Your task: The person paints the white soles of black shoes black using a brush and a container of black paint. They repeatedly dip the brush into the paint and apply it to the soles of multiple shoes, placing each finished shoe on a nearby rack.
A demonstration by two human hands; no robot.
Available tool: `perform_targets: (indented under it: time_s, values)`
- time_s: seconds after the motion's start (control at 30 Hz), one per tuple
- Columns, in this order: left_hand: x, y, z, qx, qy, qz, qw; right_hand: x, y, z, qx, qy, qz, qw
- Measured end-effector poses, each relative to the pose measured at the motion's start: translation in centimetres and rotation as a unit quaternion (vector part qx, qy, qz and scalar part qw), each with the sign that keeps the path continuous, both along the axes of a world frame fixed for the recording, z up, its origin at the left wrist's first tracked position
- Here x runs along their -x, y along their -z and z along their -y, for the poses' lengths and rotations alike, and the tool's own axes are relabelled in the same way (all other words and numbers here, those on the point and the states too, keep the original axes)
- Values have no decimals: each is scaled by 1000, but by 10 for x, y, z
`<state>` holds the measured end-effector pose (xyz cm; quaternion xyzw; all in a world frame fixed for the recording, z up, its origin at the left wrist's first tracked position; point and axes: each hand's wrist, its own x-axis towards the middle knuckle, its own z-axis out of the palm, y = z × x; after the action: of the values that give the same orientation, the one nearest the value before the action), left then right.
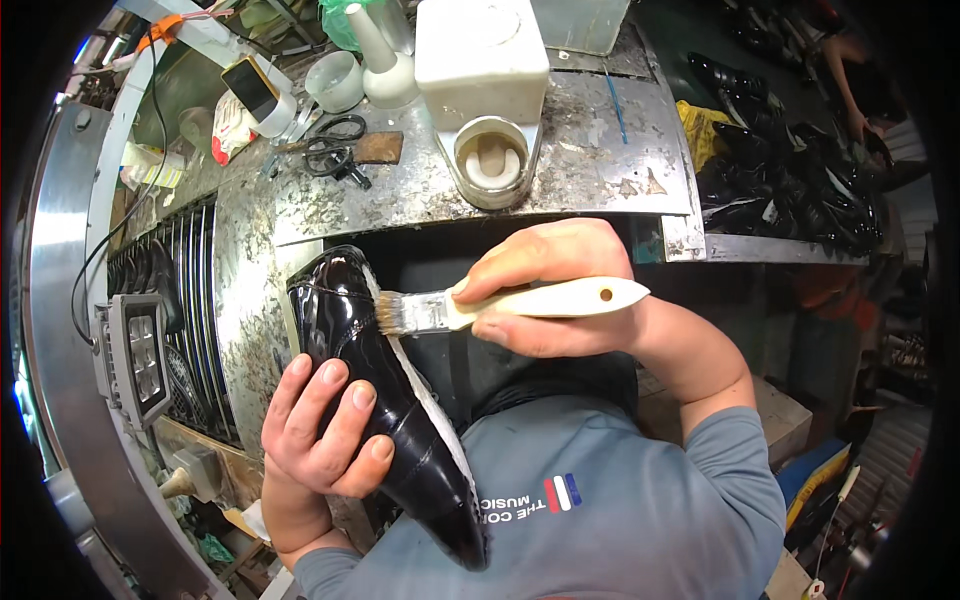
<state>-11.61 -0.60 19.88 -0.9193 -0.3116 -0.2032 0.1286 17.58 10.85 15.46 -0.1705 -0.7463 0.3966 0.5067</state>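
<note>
A glossy black shoe upper (385, 385) lies slantwise in front of my body, with a pale strip along its right edge. My left hand (330, 430) grips it from the left, fingers curled over its side. In my right hand (550, 285) is a flat paintbrush (570, 298) with a cream handle, held between thumb and fingers. Its bristles touch the pale edge near the shoe's far end. The sole side of the shoe is mostly hidden.
Beyond my hands, a worn metal bench holds a white dispenser (482, 60) with a round cup (492, 165), scissors (335, 150), a white bottle (385, 65) and a phone (250, 88). A lamp (140, 360) stands at left. Black shoes (790, 170) are piled at right, near another person's arm (850, 85).
</note>
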Motion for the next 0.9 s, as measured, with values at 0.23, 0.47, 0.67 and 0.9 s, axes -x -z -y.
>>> perform_targets:
  time_s: [0.23, 0.47, 0.67, 0.9]
  values:
    - [-8, -13, 7, 58, -31, 10, 998, 14, 2, -2, -35, 45, -34, 998]
    - [-1, -4, 3, 12, -26, 3, 1000, 7, -1, 9, 49, -75, -44, 995]
    - [5, 5, -6, -14, -17, 17, 1000, -2, -12, 19, 66, -116, -39, 990]
    - [7, 10, -16, -38, -31, 18, 999, -14, -29, 29, 41, -98, 33, 994]
